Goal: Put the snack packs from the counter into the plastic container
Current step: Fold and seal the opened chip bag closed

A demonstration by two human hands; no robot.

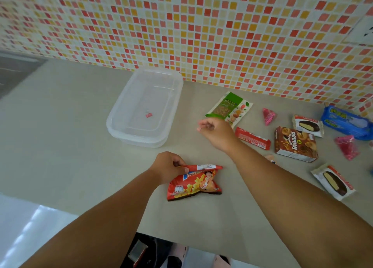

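1. The left hand (168, 166) pinches the top edge of a red potato snack pack (194, 184), which lies on the grey surface (70, 146) just right of that hand.
2. The right hand (217, 133) hovers with fingers loosely curled, holding nothing.
3. The clear plastic container (119, 110) sits to the left of the right hand and beyond the left hand, touching neither.
4. Just beyond the right hand lies a green nut pack (230, 108); just right of it, a red wafer bar (253, 140).
5. Farther right lie a brown biscuit box (295, 144), two chocolate pie packs (307, 125), pink sweets (268, 116) and a blue pack (346, 122).
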